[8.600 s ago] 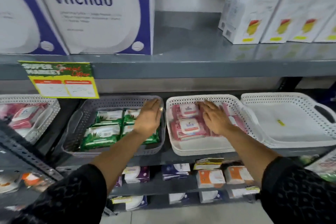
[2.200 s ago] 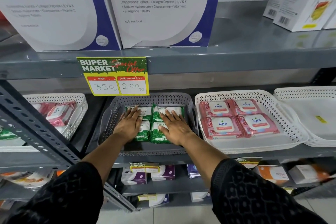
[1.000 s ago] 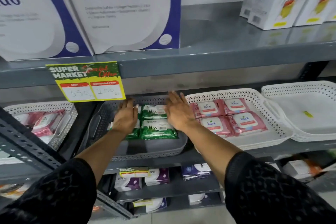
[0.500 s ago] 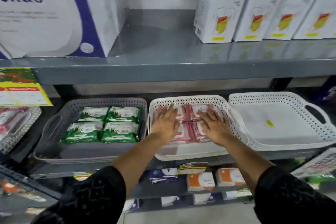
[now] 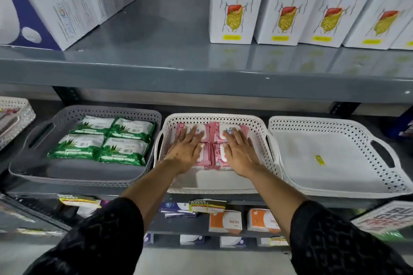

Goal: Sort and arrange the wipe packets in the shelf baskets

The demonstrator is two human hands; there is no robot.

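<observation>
Several pink wipe packets [image 5: 211, 134] lie in a tight block at the back of the middle white basket [image 5: 214, 187]. My left hand [image 5: 186, 149] rests flat, fingers spread, on the left pink packets. My right hand [image 5: 238, 152] lies flat on the right ones. Neither hand grips anything. Several green wipe packets [image 5: 105, 138] sit in neat rows in the grey basket [image 5: 73, 177] to the left. The hands hide much of the pink packets' tops.
A white basket [image 5: 335, 192] with only a small yellow sticker stands at the right. Another white basket [image 5: 15, 107] shows at the far left. White boxes [image 5: 232, 2] stand on the shelf above. Small boxes [image 5: 225, 222] sit on the lower shelf.
Both hands moved from the green packets in the grey basket to the pink packets in the middle white basket and now press on them. My view shifted right and closer.
</observation>
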